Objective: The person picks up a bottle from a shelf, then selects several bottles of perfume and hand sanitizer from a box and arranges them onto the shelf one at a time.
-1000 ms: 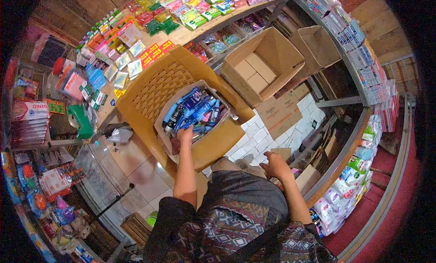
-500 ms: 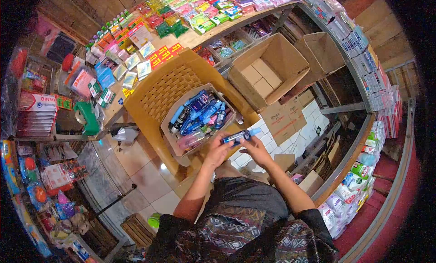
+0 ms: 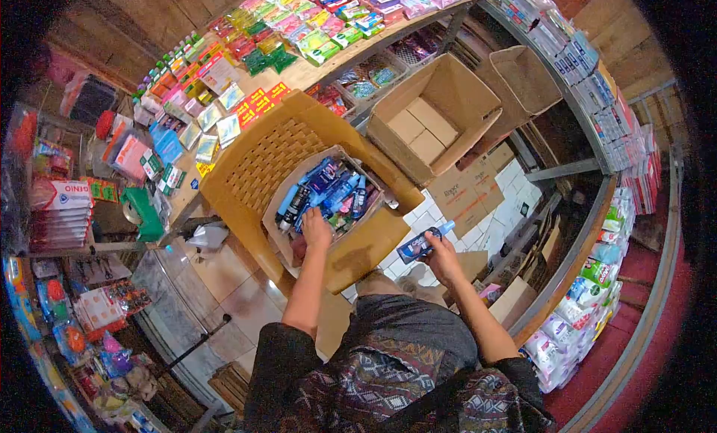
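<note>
**One tube out, one hand in the box!**

Two hands are at work. The right hand [image 3: 442,254] is clamped round one blue tube [image 3: 420,244], holding it over the white floor tiles [image 3: 433,209], just right of the chair, with the pale cap sticking out up and right past the fingers. The left hand [image 3: 317,230] is down at the near side of one cardboard box [image 3: 275,235] packed with blue tubes, its fingers in among them; I can't tell whether they have closed on anything. That box sits on the seat of one tan plastic chair [image 3: 261,160], whose front edge lies between the two hands. Beyond stand two open cartons: the nearer carton [image 3: 467,89] holds three small boxes [image 3: 427,121], and the far carton [image 3: 526,78] sits to its right. A counter [image 3: 299,63] of bright packets runs behind.
</note>
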`<state>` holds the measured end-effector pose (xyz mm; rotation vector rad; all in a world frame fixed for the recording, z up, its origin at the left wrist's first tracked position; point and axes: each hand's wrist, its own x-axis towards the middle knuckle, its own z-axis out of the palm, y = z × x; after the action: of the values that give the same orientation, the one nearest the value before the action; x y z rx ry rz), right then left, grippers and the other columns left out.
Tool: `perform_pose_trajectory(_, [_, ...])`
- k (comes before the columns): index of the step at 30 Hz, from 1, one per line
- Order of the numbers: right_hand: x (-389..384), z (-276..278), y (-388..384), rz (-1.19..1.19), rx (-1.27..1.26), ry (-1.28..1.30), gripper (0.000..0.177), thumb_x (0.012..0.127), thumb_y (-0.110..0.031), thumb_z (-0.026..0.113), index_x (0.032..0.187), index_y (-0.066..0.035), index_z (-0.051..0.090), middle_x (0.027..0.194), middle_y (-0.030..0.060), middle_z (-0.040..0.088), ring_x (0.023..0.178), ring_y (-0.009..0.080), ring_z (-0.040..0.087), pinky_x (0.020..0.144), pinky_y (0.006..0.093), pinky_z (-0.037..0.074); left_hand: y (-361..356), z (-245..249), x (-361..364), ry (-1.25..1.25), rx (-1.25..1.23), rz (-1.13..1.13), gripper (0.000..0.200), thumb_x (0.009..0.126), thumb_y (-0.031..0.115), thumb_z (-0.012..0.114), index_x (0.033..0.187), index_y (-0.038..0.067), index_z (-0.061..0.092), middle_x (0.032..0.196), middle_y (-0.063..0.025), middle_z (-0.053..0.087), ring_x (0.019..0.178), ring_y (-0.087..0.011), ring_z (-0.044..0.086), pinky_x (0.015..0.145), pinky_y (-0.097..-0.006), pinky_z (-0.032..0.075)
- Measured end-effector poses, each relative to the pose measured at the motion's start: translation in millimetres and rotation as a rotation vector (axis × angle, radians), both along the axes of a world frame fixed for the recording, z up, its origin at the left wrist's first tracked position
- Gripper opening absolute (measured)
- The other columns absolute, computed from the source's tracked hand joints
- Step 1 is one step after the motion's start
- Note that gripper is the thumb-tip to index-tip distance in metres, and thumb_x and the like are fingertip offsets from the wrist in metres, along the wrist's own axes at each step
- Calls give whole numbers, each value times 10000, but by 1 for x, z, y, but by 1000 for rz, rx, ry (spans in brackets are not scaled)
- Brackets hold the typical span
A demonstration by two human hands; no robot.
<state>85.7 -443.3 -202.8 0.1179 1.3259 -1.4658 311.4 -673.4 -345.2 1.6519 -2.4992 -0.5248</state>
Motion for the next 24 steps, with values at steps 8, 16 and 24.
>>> perform_pose_trajectory(8, [4, -1, 7, 114, 65, 164, 284, 888, -238, 700, 1031, -16, 596, 871, 33, 638, 739, 139, 627, 673, 326, 546, -17, -29, 8, -191, 75, -157, 339, 778, 85, 630, 1102, 4, 572, 1102, -175, 552, 1112, -353, 499, 958, -454, 408])
perform_pose_trajectory(16, [7, -3, 6, 126, 65, 231, 271, 882, -276, 706, 958, -30, 623, 781, 18, 652, 673, 103, 625, 604, 260, 517, -10, -32, -30, 299, 356, -30, 546, 687, 251, 715, 1119, -51, 569, 1085, -273, 624, 1032, -424, 591, 901, -459, 478])
perform_pose_trajectory(24, [11, -8, 19, 105, 113, 246, 298, 859, -279, 733, 975, -31, 614, 798, 12, 646, 670, 96, 599, 598, 246, 485, 3, -16, -83, 127, 292, 110, 548, 629, 359, 843, 940, -47, 646, 925, -230, 671, 911, -393, 647, 803, -468, 528])
